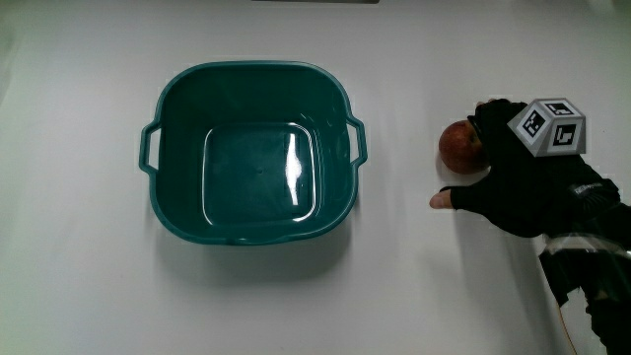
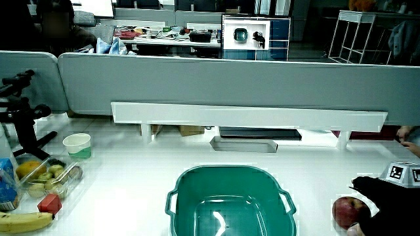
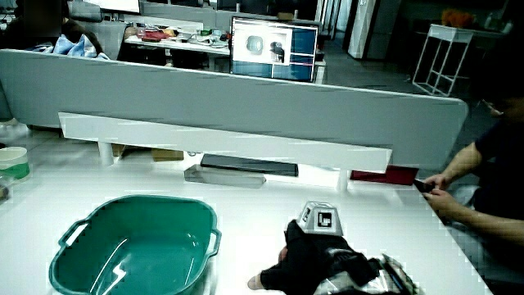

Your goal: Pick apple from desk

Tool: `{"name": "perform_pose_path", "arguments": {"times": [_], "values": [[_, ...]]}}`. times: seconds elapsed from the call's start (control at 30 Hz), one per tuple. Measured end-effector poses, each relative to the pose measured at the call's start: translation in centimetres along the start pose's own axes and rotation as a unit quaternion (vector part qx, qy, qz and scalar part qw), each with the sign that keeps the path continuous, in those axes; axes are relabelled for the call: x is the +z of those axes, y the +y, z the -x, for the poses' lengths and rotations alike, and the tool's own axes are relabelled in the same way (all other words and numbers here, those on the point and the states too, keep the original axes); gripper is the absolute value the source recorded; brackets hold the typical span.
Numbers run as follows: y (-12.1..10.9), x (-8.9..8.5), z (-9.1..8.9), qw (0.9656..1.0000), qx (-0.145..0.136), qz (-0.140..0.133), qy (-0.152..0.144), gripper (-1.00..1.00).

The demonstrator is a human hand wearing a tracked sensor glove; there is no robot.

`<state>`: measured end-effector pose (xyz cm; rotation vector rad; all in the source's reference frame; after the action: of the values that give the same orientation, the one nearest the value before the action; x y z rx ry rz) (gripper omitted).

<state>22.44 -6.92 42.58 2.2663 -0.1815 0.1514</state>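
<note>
Main view overhead, close; side views low, facing partition point(image 2: 216, 78), sharing basin point(image 1: 251, 153).

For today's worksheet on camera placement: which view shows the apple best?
The main view: it looks straight down on the apple, beside the basin and partly under the hand. A side view shows the apple low, next to the glove. In the remaining side view the hand hides it.

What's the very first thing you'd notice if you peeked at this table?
A big teal tub sits on the white table with nothing in it. Beside it, the hand in its black glove wraps around a red apple on the table.
</note>
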Motion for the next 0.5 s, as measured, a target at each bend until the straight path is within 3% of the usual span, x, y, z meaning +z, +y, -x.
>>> {"name": "perform_pose_path", "arguments": {"times": [0.13, 0.2, 0.5], "values": [[1.0, 0.1, -0.6, 0.9998, -0.002, 0.006, 0.016, 0.0], [1.7, 0.0, -1.1, 0.9997, -0.019, 0.003, 0.014, 0.0], [4.0, -0.2, -2.1, 0.9984, -0.04, 0.023, 0.031, 0.0]]}}
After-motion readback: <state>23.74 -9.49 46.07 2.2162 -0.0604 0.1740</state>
